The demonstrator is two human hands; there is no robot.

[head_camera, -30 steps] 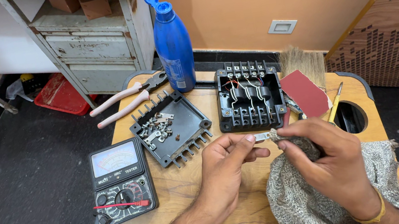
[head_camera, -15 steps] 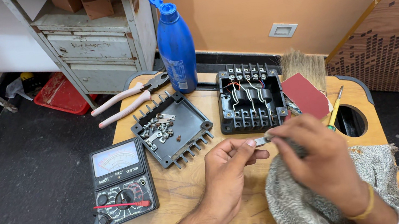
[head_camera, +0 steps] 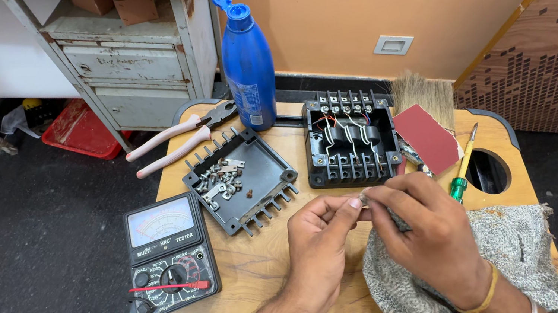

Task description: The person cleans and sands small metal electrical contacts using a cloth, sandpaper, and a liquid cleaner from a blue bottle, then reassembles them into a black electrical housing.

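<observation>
My left hand [head_camera: 320, 242] and my right hand [head_camera: 429, 231] meet over the wooden table [head_camera: 253, 274], pinching a small metal part [head_camera: 362, 200] between their fingertips. The part is mostly hidden by the fingers. A grey woven cloth [head_camera: 513, 245] lies under my right wrist. Just beyond the hands sit a black cover tray [head_camera: 240, 179] holding several loose metal screws and clips, and a black terminal block [head_camera: 352, 140] with wires inside.
An analog multimeter [head_camera: 169, 255] lies at the left. Pink-handled pliers [head_camera: 178, 140] and a blue bottle [head_camera: 248, 63] stand at the back. A brush [head_camera: 422, 91], red sandpaper [head_camera: 427, 138] and a green-handled screwdriver [head_camera: 463, 165] lie at the right, near a hole [head_camera: 487, 171] in the table.
My right hand has shifted left and rolled over the small part, with the fingers of both hands now closer together. The view has tilted slightly.
</observation>
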